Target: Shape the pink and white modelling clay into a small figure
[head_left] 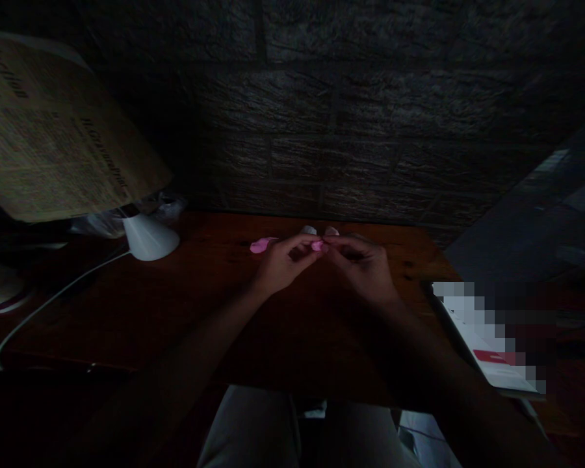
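Your left hand (285, 261) and right hand (363, 263) meet above the wooden table (273, 331), the landmark, both sets of fingertips pinching a small pink piece (316, 246) between them, near the table's far edge. A larger pink lump (262, 245) lies on the table just left of your left hand. Two pale pieces, one whitish (309, 230) and one pinkish (331, 231), sit just beyond your fingers. A lamp (151, 238) bounds the table's left part, a lit tablet (487, 344) its right edge; bare wood extends toward your lap.
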